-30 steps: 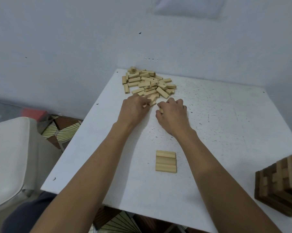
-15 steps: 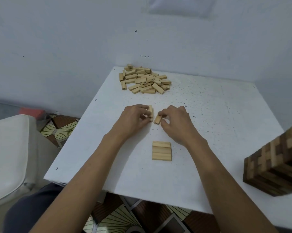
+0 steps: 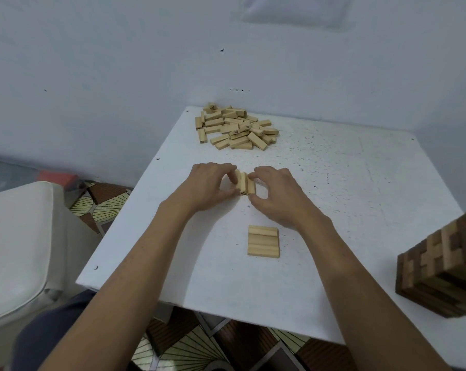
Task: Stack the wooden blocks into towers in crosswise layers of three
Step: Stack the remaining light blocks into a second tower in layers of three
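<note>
Left hand point(image 3: 207, 183): pinches held blocks point(image 3: 243, 180), beyond base layer point(image 3: 263, 241).
Right hand point(image 3: 274, 194): pinches same held blocks.
Loose pile point(image 3: 235, 127): farther beyond base layer.
Dark tower point(image 3: 446, 266): right of base layer.

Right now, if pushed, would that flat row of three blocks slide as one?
Probably not: the row of three blocks shows seams, so pieces likely separate. Lying flat on the table, they shouldn't tip or roll.
</note>
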### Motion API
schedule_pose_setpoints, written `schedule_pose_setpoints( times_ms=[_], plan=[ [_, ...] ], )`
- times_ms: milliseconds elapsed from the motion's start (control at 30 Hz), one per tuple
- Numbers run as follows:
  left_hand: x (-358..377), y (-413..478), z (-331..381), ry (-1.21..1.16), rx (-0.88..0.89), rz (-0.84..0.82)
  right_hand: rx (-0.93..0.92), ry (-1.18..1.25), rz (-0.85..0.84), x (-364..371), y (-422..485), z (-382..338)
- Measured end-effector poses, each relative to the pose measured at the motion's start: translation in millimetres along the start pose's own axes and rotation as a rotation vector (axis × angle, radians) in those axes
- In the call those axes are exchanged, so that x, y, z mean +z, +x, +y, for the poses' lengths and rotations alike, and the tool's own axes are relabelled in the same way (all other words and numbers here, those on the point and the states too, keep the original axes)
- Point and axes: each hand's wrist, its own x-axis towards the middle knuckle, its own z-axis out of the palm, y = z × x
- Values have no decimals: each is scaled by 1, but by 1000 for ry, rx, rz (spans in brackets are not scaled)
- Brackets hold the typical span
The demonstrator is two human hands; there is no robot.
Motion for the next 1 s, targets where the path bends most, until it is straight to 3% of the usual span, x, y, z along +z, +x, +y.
schedule_pose_setpoints(
  times_ms=[400,633,1000],
  plan=[
    [-1,-1,-10,0,26,-46,-102,-19,13,2,8,2],
    [2,-1,-8,-165,10,-24,-134,-69,17,3,7,-1],
    [4,0,-9,-255,-10,-35,-19,27,-54,-1,12,8]
  ],
)
